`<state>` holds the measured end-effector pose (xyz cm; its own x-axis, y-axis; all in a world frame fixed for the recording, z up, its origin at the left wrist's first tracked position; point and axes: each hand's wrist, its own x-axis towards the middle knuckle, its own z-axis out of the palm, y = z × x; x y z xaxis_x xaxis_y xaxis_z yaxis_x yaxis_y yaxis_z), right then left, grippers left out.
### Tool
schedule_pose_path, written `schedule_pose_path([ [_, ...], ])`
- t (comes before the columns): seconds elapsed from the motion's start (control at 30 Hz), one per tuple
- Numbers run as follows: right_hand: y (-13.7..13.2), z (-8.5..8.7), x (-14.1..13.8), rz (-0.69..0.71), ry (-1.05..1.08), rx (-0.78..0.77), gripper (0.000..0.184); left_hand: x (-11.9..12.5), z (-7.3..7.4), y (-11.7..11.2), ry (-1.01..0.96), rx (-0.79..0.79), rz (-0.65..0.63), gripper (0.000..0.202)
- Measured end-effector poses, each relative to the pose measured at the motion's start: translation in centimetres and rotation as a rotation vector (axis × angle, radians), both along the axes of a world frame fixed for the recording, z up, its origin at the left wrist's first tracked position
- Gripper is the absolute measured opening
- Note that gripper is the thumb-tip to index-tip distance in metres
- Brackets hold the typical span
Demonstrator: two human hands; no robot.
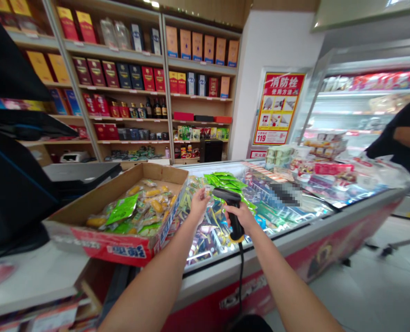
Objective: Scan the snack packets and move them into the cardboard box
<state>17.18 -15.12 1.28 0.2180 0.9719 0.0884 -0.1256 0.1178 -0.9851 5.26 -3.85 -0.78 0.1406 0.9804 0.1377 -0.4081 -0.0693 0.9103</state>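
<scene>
We stand in a small shop, and the largest thing before us is the tall wooden shelf unit, full of red, blue and yellow gift boxes and some bottles. To the right of it, a red fire hydrant poster hangs on a white wall, and further right there is a lit refrigerated case. A person in a dark sleeve stands at the right edge, apart from our hands. In front of us lies a long glass-topped freezer with many colourful packets inside. On the white surface at the left sits a cardboard tray, and it holds clear packets of yellow food and green packets.

Our right hand is closed around the grip of a black barcode scanner, and it holds the scanner above the freezer, with its black cable hanging down. Our left hand is raised just beside the scanner, with the fingers bent together. We cannot tell if this hand holds a small thing.
</scene>
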Motion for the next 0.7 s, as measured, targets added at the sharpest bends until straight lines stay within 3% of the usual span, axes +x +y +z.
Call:
schedule_pose_path([
  [0.13,0.2,1.5,-1.3,0.055,0.04,0.031,0.027,-1.6,3.3,-1.3,0.315,0.258,0.203,0.04],
  [0.23,0.8,3.3,-3.4,0.144,0.065,0.047,0.028,-5.2,6.1,-2.4,0.509,0.468,0.326,0.039],
  [0.3,1.4,4.4,-5.4,0.226,0.067,0.061,0.028,-8.6,7.8,-3.0,0.634,0.528,0.407,0.04],
  [0.43,3.0,6.0,-9.6,0.378,0.049,0.091,0.027,-15.4,10.5,-3.4,0.88,0.519,0.633,0.045],
  [0.53,4.2,6.3,-12.3,0.441,0.008,0.092,0.024,-19.2,11.9,-3.2,1.044,0.491,0.77,0.053],
  [0.7,4.8,5.5,-14.2,0.474,-0.064,0.1,0.024,-20.9,12.9,-3.8,1.193,0.296,0.879,0.066],
])
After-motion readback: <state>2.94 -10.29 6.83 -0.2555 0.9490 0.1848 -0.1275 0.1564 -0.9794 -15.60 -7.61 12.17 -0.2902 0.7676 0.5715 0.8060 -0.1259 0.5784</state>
